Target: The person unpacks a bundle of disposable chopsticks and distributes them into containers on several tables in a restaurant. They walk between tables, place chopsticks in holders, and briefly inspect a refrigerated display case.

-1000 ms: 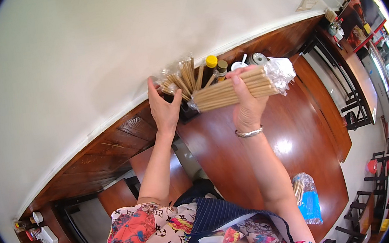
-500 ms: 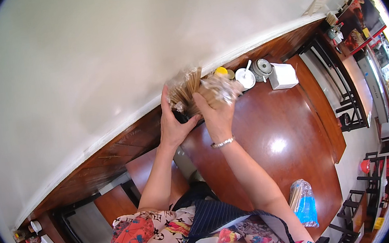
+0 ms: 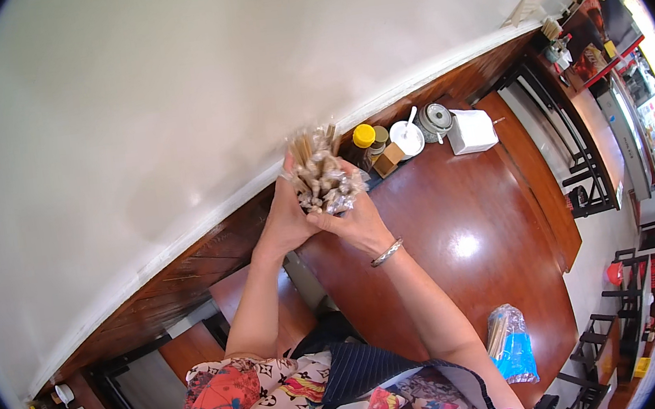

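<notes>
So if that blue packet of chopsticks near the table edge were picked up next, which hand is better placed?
Probably the right hand. Both hands grip the chopstick bundle, but the blue packet lies on the table beside the right forearm; the left hand would have to cross over.

Bundle of wooden chopsticks point(image 3: 319, 174) in clear crinkled plastic wrap, standing upright, tips up and fanned out, held above reddish-brown counter point(image 3: 459, 213) edge, close to white wall.

yellow-capped bottle point(image 3: 364, 136) | white bowl point(image 3: 406, 139) | white box point(image 3: 471, 130) | blue packet point(image 3: 512, 343)
</notes>
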{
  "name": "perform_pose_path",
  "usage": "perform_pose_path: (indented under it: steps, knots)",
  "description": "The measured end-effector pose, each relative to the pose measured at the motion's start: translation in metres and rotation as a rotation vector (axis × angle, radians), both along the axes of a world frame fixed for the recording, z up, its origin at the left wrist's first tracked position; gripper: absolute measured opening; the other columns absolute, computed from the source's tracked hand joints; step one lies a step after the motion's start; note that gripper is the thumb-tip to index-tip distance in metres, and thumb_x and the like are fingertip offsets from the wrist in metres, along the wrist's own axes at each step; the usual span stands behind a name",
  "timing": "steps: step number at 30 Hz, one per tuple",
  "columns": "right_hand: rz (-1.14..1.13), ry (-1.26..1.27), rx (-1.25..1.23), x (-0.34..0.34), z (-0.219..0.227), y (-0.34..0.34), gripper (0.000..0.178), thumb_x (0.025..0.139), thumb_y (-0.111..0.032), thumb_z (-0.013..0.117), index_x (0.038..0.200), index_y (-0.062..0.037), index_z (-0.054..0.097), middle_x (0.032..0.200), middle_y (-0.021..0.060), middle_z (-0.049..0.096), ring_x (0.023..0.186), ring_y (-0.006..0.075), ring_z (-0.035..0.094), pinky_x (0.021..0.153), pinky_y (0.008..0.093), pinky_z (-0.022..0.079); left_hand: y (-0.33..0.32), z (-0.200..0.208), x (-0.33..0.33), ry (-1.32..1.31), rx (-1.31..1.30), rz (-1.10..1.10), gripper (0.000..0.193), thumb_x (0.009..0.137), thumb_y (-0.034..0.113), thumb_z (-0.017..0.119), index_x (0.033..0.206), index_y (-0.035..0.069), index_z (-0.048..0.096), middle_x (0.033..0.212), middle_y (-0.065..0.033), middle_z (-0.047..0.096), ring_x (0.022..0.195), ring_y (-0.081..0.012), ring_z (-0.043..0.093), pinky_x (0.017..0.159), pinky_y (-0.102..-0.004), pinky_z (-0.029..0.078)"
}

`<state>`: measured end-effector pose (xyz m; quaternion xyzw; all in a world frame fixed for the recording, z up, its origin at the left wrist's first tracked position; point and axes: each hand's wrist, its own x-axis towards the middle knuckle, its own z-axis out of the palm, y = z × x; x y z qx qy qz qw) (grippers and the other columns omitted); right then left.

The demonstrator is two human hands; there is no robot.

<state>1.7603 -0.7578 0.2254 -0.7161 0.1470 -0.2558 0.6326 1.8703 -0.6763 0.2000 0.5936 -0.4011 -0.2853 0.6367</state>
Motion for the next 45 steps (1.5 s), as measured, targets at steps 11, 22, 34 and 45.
perform_pose_path:
  steps: [11,22,34,45]
  knots:
    - [0.106,0.155,-0.227,-0.002,-0.027,-0.029,0.091,0.061,-0.029,0.078,0.13,0.0036,0.027,0.131,0.0216,0.033,0.123,0.0317,0.031,0.103,0.0375,0.025,0.006,-0.001,-0.005,0.139,-0.019,0.052,0.082,0.06,0.011,0.078,0.127,0.002,0.033,0.116,-0.0067,0.05,0.101,-0.0156,0.051,0.09,-0.0303,0.041]
    - [0.129,0.021,0.017,0.012,-0.024,-0.02,0.102,0.055,-0.025,0.081,0.134,0.0005,0.022,0.129,0.0169,0.036,0.121,0.0316,0.033,0.103,0.0358,0.023,0.017,-0.003,-0.002,0.094,-0.008,0.094,0.103,0.058,0.012,0.081,0.137,0.004,0.016,0.125,-0.0075,0.044,0.114,-0.017,0.043,0.097,-0.0319,0.034]
    - [0.051,0.016,-0.202,-0.002,0.003,-0.016,0.098,0.064,-0.021,0.075,0.136,0.0019,0.012,0.135,0.0223,0.028,0.125,0.0347,0.029,0.104,0.0373,0.024,0.036,0.061,0.009,0.206,-0.177,-0.109,0.104,0.065,0.025,0.071,0.14,0.007,0.001,0.141,-0.0147,0.022,0.129,-0.023,0.025,0.103,-0.031,0.021]
    - [-0.176,0.083,-0.555,-0.003,0.011,0.003,0.099,0.061,-0.016,0.074,0.132,0.0092,0.01,0.129,0.0267,0.033,0.117,0.0403,0.036,0.099,0.0395,0.03,-0.002,0.082,-0.01,-0.637,0.029,0.401,0.038,0.084,0.008,0.047,0.12,-0.003,0.045,0.125,-0.015,0.044,0.114,-0.0299,0.043,0.096,-0.0385,0.032]
